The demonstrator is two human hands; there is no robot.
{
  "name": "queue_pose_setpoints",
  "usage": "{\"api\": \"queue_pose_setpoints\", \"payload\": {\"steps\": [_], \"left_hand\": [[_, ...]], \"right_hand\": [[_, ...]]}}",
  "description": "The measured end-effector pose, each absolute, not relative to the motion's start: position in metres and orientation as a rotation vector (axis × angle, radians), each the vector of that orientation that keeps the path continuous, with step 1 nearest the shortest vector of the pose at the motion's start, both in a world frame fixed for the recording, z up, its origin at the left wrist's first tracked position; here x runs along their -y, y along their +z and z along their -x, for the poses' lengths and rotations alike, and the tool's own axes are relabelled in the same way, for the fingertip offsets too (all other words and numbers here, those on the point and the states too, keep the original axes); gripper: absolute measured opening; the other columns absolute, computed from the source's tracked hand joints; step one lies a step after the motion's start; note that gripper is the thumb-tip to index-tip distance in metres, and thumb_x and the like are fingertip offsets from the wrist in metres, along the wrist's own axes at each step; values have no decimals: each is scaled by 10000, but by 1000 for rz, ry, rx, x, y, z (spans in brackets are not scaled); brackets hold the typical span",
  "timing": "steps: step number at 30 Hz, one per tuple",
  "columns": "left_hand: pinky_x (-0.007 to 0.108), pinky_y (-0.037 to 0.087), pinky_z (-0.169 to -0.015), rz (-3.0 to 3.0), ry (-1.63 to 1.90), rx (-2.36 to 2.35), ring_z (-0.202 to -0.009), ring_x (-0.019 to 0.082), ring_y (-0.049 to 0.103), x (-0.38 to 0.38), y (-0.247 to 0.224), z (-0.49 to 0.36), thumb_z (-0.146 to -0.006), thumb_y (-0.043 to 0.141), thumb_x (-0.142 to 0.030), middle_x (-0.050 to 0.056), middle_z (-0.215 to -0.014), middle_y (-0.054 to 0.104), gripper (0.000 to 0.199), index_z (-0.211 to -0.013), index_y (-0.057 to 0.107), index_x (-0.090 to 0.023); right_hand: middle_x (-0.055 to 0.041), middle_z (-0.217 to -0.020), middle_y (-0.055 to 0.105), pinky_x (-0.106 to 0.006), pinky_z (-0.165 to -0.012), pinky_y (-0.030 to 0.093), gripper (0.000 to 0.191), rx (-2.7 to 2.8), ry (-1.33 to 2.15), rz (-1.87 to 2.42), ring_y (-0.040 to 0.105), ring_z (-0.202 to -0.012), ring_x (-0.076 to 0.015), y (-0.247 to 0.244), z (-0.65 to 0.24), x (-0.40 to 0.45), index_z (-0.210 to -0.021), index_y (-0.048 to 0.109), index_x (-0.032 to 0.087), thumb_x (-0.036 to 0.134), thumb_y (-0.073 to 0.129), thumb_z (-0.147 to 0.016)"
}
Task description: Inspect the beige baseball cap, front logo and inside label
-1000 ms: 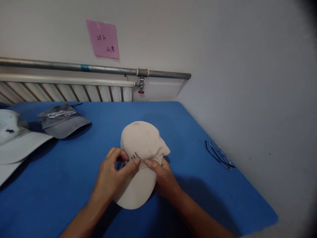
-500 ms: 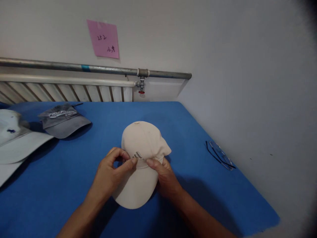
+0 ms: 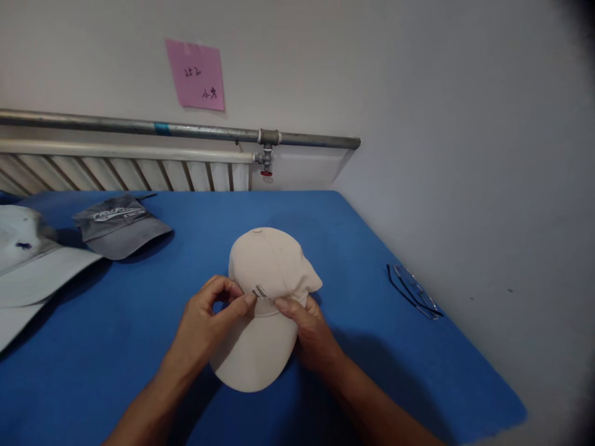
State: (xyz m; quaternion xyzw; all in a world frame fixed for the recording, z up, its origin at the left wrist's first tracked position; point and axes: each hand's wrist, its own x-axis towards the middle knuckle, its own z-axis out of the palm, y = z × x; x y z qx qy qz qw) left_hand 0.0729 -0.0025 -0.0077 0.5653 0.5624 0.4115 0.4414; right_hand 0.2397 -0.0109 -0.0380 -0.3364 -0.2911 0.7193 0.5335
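Note:
A beige baseball cap (image 3: 267, 260) lies on the blue table (image 3: 195, 229), its brim pointing toward me. My left hand (image 3: 204, 325) pinches the cap's front panel next to the small striped logo (image 3: 260, 291), thumb and forefinger pressed on the fabric. My right hand (image 3: 309, 328) grips the cap at the seam where brim meets crown, just right of the logo. Both hands rest on the cap; part of the brim is hidden under them.
A grey cap (image 3: 118, 226) and a white cap (image 3: 28, 260) lie at the far left. Eyeglasses (image 3: 413, 291) sit near the table's right edge. A radiator (image 3: 125, 173) and metal pipe (image 3: 186, 130) run along the wall behind, under a pink note (image 3: 195, 74).
My left thumb and forefinger have shifted slightly left off the logo, leaving more of it showing. The cap and right hand stayed nearly still.

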Motion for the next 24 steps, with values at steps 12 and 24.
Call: {"api": "queue_pose_setpoints", "payload": {"steps": [12,24], "left_hand": [[306,436,-701,-1435,1079,-1376,-722,170,556,2,-15,-72,-838,638,-456,9,-724,615,287,-709,584,-205],[575,374,-1066,-2589,893,-1083,-1378,375,340,29,-28,-90,-780,725,-325,181,-1539,333,833,-1491,303,-223]], "right_hand": [[-14,-790,753,-244,-681,511,263,696,1731,752,670,-674,-139,-34,-240,12,-948,757,200,305,780,-708],[-11,-947,766,-330,-813,554,451,484,1368,824,717,-836,-210,-24,-243,0,-1152,646,218,279,723,-712]]}}
